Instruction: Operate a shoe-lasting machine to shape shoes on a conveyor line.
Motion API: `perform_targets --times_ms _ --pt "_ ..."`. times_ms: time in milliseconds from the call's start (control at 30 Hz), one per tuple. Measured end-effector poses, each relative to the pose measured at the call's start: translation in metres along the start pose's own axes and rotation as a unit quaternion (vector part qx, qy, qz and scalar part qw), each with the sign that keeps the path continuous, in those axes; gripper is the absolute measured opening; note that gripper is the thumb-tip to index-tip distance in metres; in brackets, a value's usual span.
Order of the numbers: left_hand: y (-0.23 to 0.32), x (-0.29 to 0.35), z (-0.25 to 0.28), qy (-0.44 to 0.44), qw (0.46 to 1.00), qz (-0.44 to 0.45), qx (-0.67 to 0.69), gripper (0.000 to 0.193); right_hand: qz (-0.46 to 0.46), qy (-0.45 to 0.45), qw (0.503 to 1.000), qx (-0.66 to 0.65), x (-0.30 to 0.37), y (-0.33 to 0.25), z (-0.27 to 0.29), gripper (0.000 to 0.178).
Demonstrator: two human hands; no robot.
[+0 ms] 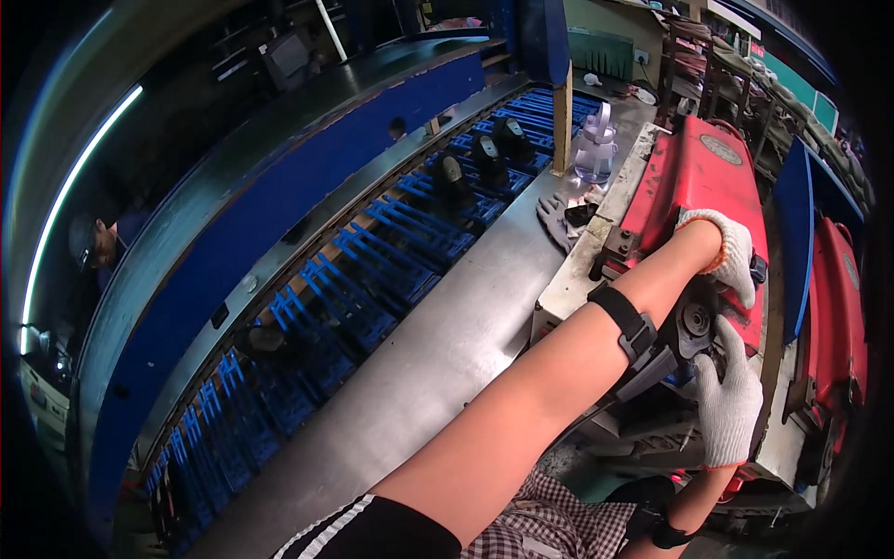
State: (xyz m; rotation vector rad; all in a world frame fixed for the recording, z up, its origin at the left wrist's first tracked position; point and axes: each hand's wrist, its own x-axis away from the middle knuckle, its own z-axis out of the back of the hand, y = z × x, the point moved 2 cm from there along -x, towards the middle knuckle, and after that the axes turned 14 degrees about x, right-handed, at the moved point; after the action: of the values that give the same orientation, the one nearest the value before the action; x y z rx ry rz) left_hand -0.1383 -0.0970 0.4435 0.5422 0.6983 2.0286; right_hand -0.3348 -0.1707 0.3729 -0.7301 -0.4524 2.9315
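Observation:
My left hand, in a white knitted glove, reaches across to the front of a red machine cover. Its fingers bend downward, and their inner side is hidden. A black part with a round grey disc lies just below that hand; I cannot tell its kind. My right hand, gloved the same way, comes up from the lower right. Its thumb and a finger are stretched apart at the part's right edge. A dark knob sticks out beside my left hand.
Left of a metal ledge, a blue slatted rack carries dark shoes. A clear bottle and a grey glove stand and lie on the ledge. Another red machine is at right. A person is at far left.

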Motion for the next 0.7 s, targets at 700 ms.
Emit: perform_targets --times_ms 700 --pt "0.013 0.006 0.001 -0.001 1.0 -0.014 0.004 0.054 -0.005 0.004 0.999 0.05 0.003 -0.003 0.013 0.054"
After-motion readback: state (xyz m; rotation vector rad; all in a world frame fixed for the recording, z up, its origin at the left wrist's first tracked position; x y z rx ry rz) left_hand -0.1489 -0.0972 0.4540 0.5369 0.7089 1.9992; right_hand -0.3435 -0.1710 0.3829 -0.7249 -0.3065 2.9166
